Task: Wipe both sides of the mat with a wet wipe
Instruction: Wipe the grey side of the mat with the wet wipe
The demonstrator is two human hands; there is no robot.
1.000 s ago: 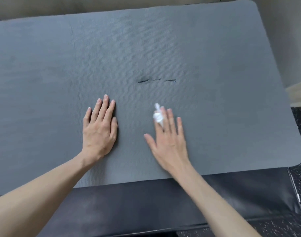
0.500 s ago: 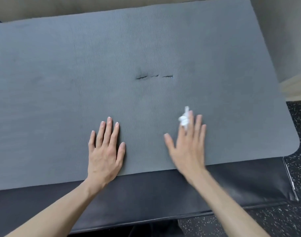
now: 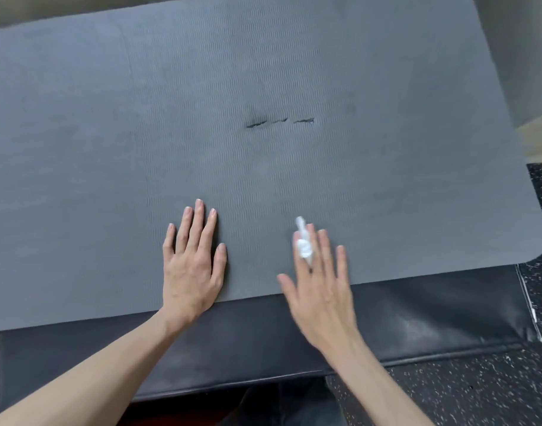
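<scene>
Our left hand [image 3: 192,269] lay flat, fingers straight and close together, pinning the mat [image 3: 294,72] near its front edge. Just right of it, our right hand [image 3: 320,290] (blurred) pressed the wet wipe [image 3: 303,245], bunched between straight fingers. Ahead of both hands sat three small tears [image 3: 280,122]; the wipe might snag there and widen them, we judged, if dragged across hard.

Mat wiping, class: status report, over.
Left hand flat, pressing grey mat. Right hand pressing wet wipe near front edge. Three small tears ahead.
</scene>
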